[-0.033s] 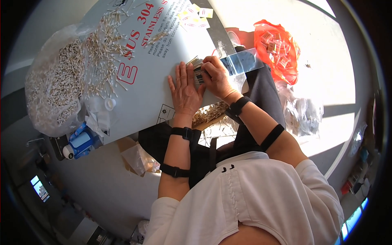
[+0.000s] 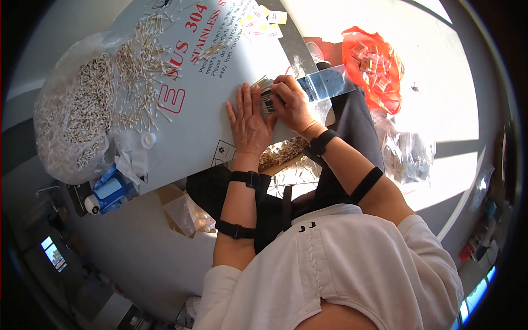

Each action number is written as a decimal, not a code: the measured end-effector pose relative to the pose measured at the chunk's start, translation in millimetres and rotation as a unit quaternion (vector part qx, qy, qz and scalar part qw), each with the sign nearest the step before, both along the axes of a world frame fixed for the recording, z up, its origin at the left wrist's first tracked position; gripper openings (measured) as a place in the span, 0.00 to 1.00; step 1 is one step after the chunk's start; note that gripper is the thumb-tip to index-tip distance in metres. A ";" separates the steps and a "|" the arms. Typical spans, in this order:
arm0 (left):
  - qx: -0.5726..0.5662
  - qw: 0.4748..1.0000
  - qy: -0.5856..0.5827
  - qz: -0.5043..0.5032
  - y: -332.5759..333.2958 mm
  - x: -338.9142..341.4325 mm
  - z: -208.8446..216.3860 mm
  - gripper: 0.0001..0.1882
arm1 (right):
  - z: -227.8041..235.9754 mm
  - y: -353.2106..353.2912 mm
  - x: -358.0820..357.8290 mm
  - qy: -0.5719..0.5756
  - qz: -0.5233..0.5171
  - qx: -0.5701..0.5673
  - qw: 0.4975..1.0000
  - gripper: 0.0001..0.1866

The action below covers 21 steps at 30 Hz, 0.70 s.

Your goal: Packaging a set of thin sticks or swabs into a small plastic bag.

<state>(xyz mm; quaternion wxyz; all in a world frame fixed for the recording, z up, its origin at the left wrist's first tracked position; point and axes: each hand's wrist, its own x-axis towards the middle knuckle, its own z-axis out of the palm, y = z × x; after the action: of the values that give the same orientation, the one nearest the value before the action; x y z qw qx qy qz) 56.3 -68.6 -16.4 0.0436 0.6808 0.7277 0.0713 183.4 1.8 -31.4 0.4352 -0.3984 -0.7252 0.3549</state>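
Note:
My left hand [image 2: 251, 125] lies flat on the grey protective-film tabletop [image 2: 192, 140], fingers spread, its fingertips beside a small bundle of cotton swabs [image 2: 266, 94]. Against the other side of that bundle rests my right hand [image 2: 291, 104], its fingers bent and drawn together; what they pinch is hidden. From beside the right hand a clear plastic sleeve [image 2: 333, 81] sticks out past the table edge. A big heap of loose cotton swabs [image 2: 144, 60] spreads across the left side of the table, next to a clear bag full of swabs [image 2: 88, 107].
Small printed cards [image 2: 264, 25] and a few swabs [image 2: 213, 50] lie farther back. A white cap [image 2: 148, 140] and a blue-and-white bottle [image 2: 107, 190] are at the left edge. To the right hang a red bag of small packs [image 2: 377, 66] and clear plastic bags [image 2: 407, 154]. A carton [image 2: 179, 212] stands below.

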 end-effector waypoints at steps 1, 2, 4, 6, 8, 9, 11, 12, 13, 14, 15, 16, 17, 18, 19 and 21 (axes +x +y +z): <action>0.000 1.000 0.000 0.000 -0.2 -0.4 -0.3 0.40 | 1.3 -0.3 -0.3 0.000 0.000 0.000 1.000 0.10; 0.003 1.000 0.000 0.000 -0.5 -0.8 -0.6 0.40 | 2.5 -0.6 -0.4 -0.006 -0.001 0.002 1.000 0.10; 0.005 1.000 0.000 -0.001 -0.5 -0.8 -1.0 0.39 | 3.3 -0.6 0.0 -0.012 -0.003 0.003 1.000 0.09; 0.010 1.000 0.003 -0.002 -0.4 -0.5 -1.3 0.39 | 2.7 0.1 1.2 -0.022 0.007 0.006 1.000 0.08; 0.011 1.000 0.003 -0.002 0.1 0.1 -1.3 0.39 | 0.7 0.7 1.3 -0.019 0.007 0.011 1.000 0.09; 0.011 1.000 0.003 -0.002 0.1 0.1 -1.5 0.39 | 0.5 0.7 1.1 -0.015 0.007 0.015 1.000 0.10; 0.013 1.000 0.000 -0.003 0.4 0.5 -1.7 0.40 | 0.3 -0.4 0.6 -0.009 -0.006 0.002 1.000 0.11; 0.016 1.000 -0.001 -0.002 0.7 0.3 -1.9 0.40 | 2.0 -0.6 -0.1 -0.002 -0.019 -0.011 1.000 0.12; 0.016 1.000 -0.001 -0.002 0.6 0.0 -1.9 0.40 | 3.7 -0.4 0.4 -0.002 -0.019 -0.010 1.000 0.12; 0.016 1.000 -0.011 -0.002 0.1 -0.5 -1.8 0.40 | 5.6 0.2 2.0 0.043 -0.022 -0.048 0.998 0.13; 0.016 1.000 -0.022 -0.003 -0.4 -0.3 -1.4 0.40 | 8.5 1.0 4.3 0.087 -0.026 -0.086 0.992 0.14; 0.016 1.000 -0.022 -0.003 -1.1 -1.1 -0.9 0.40 | 11.4 2.2 6.7 0.096 -0.017 -0.113 0.989 0.15; 0.014 0.999 -0.032 -0.007 -1.7 -2.9 -0.4 0.39 | 13.5 4.3 6.0 0.096 -0.018 -0.113 0.989 0.15; 0.012 0.999 -0.043 -0.012 -1.8 -3.7 -0.7 0.37 | 13.7 7.5 4.8 0.122 -0.014 -0.105 0.987 0.15; 0.012 0.999 -0.044 -0.013 -0.5 -3.7 -1.9 0.37 | 13.8 10.5 3.3 0.147 -0.010 -0.097 0.984 0.16; 0.160 0.953 -0.254 0.027 5.4 -3.6 -3.7 0.33 | 12.2 14.2 -2.3 0.154 0.001 -0.117 0.981 0.16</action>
<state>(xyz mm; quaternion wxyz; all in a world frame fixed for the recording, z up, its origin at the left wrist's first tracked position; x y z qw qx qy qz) 52.7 -63.2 -20.1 0.1161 0.6185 0.6896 0.3584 181.1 16.0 -19.2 0.4921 -0.3862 -0.6033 0.4947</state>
